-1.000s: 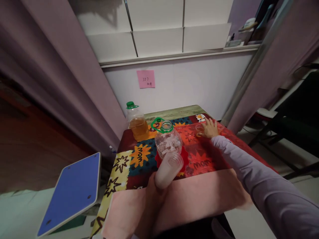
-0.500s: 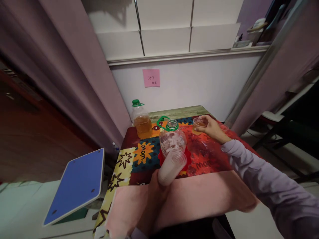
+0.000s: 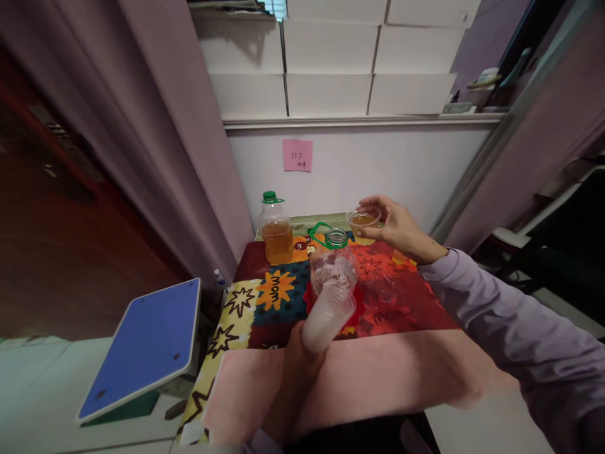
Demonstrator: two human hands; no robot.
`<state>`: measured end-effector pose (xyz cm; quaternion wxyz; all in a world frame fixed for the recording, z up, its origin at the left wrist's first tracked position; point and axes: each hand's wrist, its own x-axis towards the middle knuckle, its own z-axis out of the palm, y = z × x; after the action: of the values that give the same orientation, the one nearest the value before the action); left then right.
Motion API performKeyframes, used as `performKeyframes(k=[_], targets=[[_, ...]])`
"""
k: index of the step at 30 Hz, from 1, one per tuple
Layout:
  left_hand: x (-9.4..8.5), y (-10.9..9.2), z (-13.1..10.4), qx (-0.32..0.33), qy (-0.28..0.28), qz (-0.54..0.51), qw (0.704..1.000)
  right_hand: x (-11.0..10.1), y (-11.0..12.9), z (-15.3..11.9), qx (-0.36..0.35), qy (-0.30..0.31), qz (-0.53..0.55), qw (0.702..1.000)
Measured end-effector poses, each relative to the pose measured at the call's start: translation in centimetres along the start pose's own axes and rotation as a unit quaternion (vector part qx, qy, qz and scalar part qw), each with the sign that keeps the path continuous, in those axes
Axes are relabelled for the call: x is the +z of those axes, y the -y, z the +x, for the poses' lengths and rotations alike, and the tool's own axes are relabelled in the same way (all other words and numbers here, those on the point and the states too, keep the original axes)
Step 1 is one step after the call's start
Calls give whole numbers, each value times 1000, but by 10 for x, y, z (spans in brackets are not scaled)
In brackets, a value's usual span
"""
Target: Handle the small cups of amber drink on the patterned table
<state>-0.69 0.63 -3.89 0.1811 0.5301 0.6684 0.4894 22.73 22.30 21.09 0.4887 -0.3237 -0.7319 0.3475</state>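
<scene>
Amber liquid fills the small clear cup point(image 3: 363, 220) that your right hand point(image 3: 396, 228) holds up with its fingers point(image 3: 373, 203) curled round the rim, above the far end of the desk point(image 3: 401, 302) and just right of the open jar point(image 3: 334, 271). Your left hand point(image 3: 295, 359) has its fingers wrapped about a stack of clear cups point(image 3: 327, 313), tilted toward that jar and touching its near side. Left of the jar stands a green-capped bottle point(image 3: 276, 230).

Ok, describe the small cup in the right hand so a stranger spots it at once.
Find the table's bright patterned cloth. Above its far edge, the right hand holds a small clear cup of amber liquid. The left hand's stack of cups is milky, near the front.
</scene>
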Motion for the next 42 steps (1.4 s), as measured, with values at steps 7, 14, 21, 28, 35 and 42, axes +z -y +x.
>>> performKeyframes(k=[7, 14, 21, 28, 35, 42], targets=[[-6, -2, -3, 12, 39, -4, 999, 2, 12, 1, -64, 12, -147, 987], [-5, 1, -2, 23, 46, -6, 999, 4, 22, 0, -107, 18, -246, 963], [-5, -10, -1, 1, 7, -51, 999, 7, 29, 0, -147, 20, -281, 948], [-13, -24, -2, -24, 21, -58, 998, 7, 32, 4, -177, 31, -315, 932], [-15, -30, -4, -34, 18, -63, 997, 6, 32, 6, -215, 50, -357, 907], [-14, -28, -3, -36, 15, -64, 997, 9, 30, 7, -246, 56, -397, 883]])
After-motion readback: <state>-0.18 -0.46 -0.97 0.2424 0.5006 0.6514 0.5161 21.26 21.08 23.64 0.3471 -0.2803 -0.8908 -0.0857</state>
